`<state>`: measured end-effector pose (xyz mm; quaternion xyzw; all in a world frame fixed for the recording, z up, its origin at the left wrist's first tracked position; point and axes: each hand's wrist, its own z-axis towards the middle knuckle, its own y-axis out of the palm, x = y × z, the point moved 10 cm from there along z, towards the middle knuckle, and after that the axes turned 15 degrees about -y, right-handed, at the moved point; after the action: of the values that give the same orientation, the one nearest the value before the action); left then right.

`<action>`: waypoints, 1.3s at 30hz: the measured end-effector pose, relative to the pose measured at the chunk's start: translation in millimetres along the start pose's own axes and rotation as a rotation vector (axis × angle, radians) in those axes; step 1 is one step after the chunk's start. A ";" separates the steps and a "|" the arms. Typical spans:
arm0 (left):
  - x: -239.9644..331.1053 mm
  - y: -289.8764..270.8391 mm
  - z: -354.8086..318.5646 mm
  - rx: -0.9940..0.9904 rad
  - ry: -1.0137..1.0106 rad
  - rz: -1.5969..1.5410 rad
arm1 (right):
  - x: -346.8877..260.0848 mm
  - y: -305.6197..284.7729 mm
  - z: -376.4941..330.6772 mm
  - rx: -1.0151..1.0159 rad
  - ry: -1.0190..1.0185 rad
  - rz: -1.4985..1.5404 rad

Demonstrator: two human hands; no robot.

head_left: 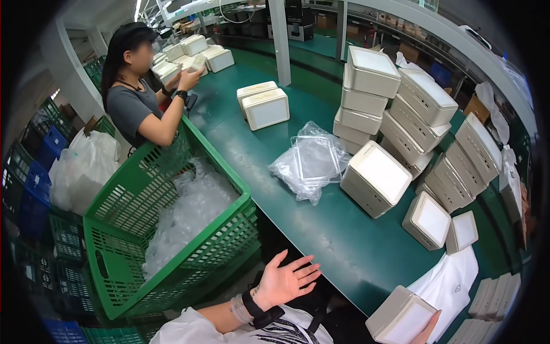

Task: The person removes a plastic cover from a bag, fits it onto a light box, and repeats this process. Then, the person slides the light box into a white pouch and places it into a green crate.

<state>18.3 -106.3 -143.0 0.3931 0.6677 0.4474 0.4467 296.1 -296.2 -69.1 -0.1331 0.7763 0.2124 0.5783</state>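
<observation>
My left hand (288, 279) is raised palm up near the table's front edge, its fingers spread and nothing in it. A dark watch strap circles that wrist. At the lower right, my right hand (427, 329) grips a beige box-shaped unit (399, 316) with a white front panel; only part of this hand shows. Farther in on the table, a clear plastic bag (309, 160) lies crumpled beside a larger beige unit (378, 178). Two smaller units, one a beige box with a white face (428, 221), stand toward the right.
Tall stacks of beige units (372, 86) line the right side of the green table (229, 126). A green crate (166, 229) of clear plastic bags stands at left. Behind it, a co-worker (140, 92) handles a unit. White cloth-like material (455, 286) lies at right.
</observation>
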 end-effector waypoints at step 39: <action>131.4 125.5 43.3 0.300 0.752 0.618 | 2.6 -10.0 -13.1 0.015 0.117 -0.049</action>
<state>36.7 62.3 -64.9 0.4438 0.6916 0.5685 -0.0393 288.8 -311.2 -70.2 -0.1598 0.8070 0.1844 0.5378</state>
